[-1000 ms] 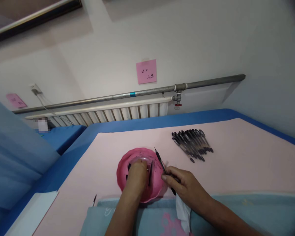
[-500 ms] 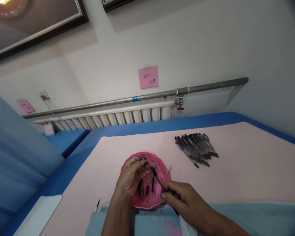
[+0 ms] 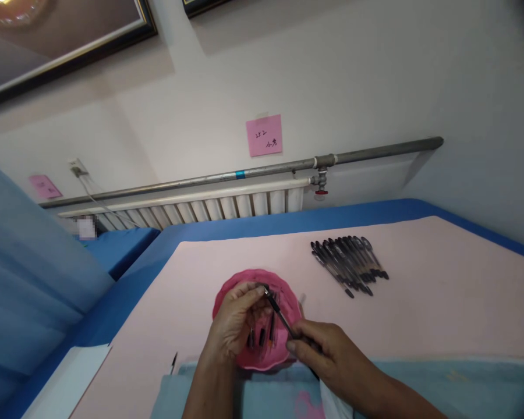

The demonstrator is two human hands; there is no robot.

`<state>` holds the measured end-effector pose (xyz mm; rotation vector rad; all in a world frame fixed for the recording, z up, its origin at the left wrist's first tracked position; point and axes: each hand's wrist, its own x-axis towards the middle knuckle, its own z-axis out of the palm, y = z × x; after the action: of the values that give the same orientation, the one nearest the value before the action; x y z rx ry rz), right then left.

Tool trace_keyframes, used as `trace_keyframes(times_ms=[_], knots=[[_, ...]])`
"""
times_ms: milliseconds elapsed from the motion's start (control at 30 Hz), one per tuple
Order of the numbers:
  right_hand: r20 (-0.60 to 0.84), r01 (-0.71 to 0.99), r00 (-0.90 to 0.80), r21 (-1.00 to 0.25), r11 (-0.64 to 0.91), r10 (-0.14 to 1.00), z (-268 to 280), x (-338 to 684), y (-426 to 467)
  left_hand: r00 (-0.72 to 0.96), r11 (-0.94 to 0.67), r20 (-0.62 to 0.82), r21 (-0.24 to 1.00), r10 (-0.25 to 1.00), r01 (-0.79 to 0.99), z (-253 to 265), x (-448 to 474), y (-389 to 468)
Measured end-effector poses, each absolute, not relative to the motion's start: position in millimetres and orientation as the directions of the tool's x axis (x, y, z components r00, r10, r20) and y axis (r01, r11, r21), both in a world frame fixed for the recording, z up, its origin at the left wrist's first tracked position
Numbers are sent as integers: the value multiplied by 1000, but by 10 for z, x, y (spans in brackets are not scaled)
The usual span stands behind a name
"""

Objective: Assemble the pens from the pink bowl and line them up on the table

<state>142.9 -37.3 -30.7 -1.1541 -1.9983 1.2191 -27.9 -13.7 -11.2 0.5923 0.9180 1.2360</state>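
Observation:
My right hand [image 3: 329,352] is closed round the barrel of a black pen [image 3: 283,320]. The pen slants up to the left, its writing end over a pink scalloped bowl [image 3: 294,305]. My left hand [image 3: 240,314] is closed in a pinch at that end, on a small silver pen tip [image 3: 265,291]; fingers partly hide it, and I cannot tell how it joins the barrel. Inside the bowl lie several loose pen parts [image 3: 262,336], clear tubes and black grips among them. To the right, several assembled black pens [image 3: 347,262] lie side by side on the pink sheet.
A blue-edged table bears the pink sheet [image 3: 428,314]. At its front left lie a thin pen piece [image 3: 173,364] and a white paper [image 3: 67,378]. Pale blue cloth [image 3: 441,387] runs along the near edge. A radiator [image 3: 227,206] and pipe stand behind.
My left hand has shifted slightly right, bringing the silver tip from just apart to the pen's writing end. My right hand and the pen have hardly moved.

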Motion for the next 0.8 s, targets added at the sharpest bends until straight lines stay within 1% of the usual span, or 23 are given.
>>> trace_keyframes(times_ms=[133,200,267,333,400,467,667,800], knots=[[-4,408,-465,-888,210,885,-306,1424,-389,67,245,-245,830,967,-500,-130,-240,-143],[35,447,-426,-861,244,904,-304,1429,-405,61,229,-230,835,971,-501,-137,-227,-148],[76,450,-414,-849,276,907,-296,1433,-420,66,211,-207,834,976,-510,-142,-223,-154],[62,381,-452,-888,256,890,-278,1431,-427,88,199,-180,825,980,-529,-146,-223,-157],[15,290,-507,-939,187,862,-260,1422,-426,107,192,-159,816,981,-545,-151,-222,-158],[-6,252,-522,-956,147,853,-252,1412,-420,100,190,-161,810,982,-555,-155,-213,-154],[28,327,-488,-921,213,872,-267,1405,-415,15,195,-221,823,975,-534,-159,-186,-142],[11,354,-476,-913,203,880,-272,1418,-415,78,225,-217,816,973,-532,-158,-192,-153]])
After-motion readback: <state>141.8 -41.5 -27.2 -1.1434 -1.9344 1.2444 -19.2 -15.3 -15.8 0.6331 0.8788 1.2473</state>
